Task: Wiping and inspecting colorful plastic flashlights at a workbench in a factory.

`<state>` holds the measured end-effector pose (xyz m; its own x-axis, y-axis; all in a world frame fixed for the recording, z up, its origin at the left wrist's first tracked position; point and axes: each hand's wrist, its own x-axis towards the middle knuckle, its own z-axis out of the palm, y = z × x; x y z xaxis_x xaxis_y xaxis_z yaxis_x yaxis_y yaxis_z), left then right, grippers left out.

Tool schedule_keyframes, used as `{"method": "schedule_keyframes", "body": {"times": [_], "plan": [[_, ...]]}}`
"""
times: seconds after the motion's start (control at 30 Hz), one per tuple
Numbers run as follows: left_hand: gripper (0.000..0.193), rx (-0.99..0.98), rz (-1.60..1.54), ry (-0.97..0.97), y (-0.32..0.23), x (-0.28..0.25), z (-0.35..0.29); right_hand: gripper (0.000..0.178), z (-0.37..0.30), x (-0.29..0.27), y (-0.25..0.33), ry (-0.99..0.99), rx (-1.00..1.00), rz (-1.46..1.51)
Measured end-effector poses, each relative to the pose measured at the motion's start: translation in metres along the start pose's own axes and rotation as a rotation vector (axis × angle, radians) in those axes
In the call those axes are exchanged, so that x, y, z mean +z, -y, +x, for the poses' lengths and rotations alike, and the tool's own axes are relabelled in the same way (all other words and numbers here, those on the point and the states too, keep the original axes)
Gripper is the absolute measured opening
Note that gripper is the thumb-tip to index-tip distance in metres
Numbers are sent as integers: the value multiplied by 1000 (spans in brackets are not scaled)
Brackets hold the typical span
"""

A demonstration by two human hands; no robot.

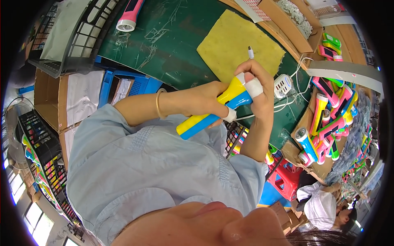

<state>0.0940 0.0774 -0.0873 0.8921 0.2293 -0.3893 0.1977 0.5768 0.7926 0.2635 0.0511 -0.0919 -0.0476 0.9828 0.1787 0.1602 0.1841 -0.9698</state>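
Observation:
A flashlight (pixel 199 123) with a yellow and blue body lies slantwise in front of my chest. My left hand (pixel 205 98) is closed around its middle, with a white wrap on one fingertip. My right hand (pixel 264 96) curls round the wider head end, and its thumb also carries a white wrap. Fingers hide most of the lamp face. Just beyond my right fingers shows a white cable plug (pixel 250 52) over the yellow mat (pixel 234 39); I cannot tell whether the fingers hold it.
The green table (pixel 172 45) carries a white USB charging hub (pixel 282 86) with cables and a pink flashlight (pixel 128 18). Colourful flashlights fill a cardboard box (pixel 301 164) at right. A black crate (pixel 78 41) stands far left, above a blue bin (pixel 152 84). Someone sits beyond a red stool (pixel 284 180).

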Motion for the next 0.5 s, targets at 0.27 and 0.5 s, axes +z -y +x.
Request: {"method": "schedule_keyframes", "body": {"times": [0.27,0.5], "plan": [[53,595,-464,-75,-7,-34,22,46,-22,20,1,-393,172,207],[70,730,-315,-14,-11,-41,36,46,-37,57,4,-600,-106,-897]]}}
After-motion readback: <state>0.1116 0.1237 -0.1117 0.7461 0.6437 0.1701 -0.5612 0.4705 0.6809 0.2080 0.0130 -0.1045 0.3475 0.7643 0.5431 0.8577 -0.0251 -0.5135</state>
